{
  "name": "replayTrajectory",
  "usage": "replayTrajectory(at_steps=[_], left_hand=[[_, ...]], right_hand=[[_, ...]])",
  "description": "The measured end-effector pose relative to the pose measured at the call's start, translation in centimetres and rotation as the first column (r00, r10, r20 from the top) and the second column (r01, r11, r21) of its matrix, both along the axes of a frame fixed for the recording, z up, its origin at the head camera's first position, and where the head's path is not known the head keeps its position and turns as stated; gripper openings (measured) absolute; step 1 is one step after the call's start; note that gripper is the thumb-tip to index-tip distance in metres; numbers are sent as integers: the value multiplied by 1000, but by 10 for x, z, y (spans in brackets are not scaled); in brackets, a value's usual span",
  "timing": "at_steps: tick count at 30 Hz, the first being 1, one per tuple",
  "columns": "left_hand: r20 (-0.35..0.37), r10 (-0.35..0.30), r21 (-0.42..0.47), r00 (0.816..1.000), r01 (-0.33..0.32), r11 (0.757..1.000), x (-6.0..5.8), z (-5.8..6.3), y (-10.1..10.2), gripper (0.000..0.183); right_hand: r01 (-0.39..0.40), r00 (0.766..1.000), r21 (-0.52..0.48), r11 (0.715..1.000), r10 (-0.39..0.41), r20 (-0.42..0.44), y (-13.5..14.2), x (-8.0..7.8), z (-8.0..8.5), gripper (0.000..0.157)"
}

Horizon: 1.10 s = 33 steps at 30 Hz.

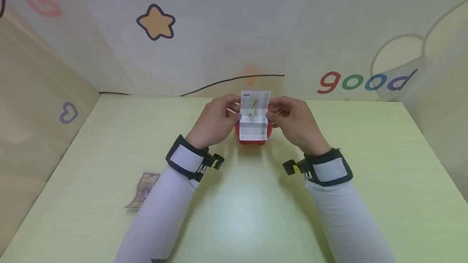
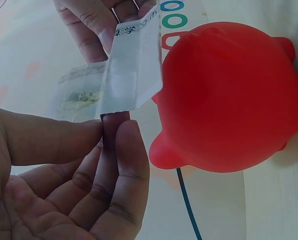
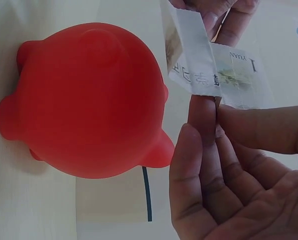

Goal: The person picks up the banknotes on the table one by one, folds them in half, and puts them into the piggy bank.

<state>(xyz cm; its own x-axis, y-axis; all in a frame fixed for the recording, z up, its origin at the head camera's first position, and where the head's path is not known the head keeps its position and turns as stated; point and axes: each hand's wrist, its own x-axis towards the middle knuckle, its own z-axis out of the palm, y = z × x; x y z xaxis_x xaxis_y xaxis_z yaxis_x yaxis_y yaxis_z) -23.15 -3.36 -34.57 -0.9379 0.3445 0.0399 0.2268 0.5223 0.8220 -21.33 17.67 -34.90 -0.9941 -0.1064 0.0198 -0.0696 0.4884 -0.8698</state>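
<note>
1. Pinching with thumb and fingers, the left hand [image 1: 215,121] holds one side edge of a white paper banknote with a printed "1" [image 1: 253,128]; there is no gap between the gripping tips except the paper.
2. In the same way, the right hand [image 1: 301,123] pinches the opposite side edge, and its other fingers are bent loosely.
3. The banknote is stretched between both hands, above the table, and it is bent along a crease, as both wrist views show.
4. Just behind the banknote, in the head view, is a round red smooth pig-like figure with short feet [image 2: 228,95]; it stands on the pale green table [image 1: 237,226]. Whether the paper touches it, I cannot tell.
5. Near the left forearm lies a brown printed paper banknote [image 1: 145,188], partly hidden by the white sleeve [image 1: 157,218].
6. At the back rises a pale wall with an orange star [image 1: 156,22] and the coloured word "good" [image 1: 367,81].
</note>
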Motion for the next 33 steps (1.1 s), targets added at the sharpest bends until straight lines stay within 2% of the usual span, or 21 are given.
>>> replayTrajectory(at_steps=[26, 33], left_hand=[[-2, 5, -2, 1000, -5, 1000, 0, 0, 0, 37], [-11, 6, 20, 1000, -6, 1000, 1, 0, 0, 26]], right_hand=[[-12, 1000, -4, 1000, 12, -14, 0, 0, 0, 28], [-11, 1000, -13, 1000, 11, -25, 1, -1, -1, 28]])
